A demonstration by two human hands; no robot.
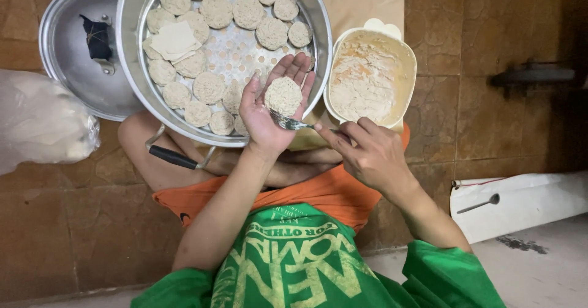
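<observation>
Far left: clear plastic bag [40,124] w/ pale contents, on tiled floor, well apart from the work. Next, metal lid [76,51] upside down beside steamer pot, knob wrapped in dark cloth, prob. for heat. Big perforated steamer tray [242,54] resting across lap, tilted toward body for reach; flat dough discs [211,11] spaced around rim, w/ paper squares [174,40] on top at left. Left hand [272,106] palm up, fingers open, cradling one round disc [283,96] flat over tray edge. Right hand [367,155] closed on metal spoon [291,123], bowl end touching left palm just below the disc. Cream tub [370,78] of filling beside tray, near spoon hand. Far right: 2nd spoon [481,204] on white board, unused.
</observation>
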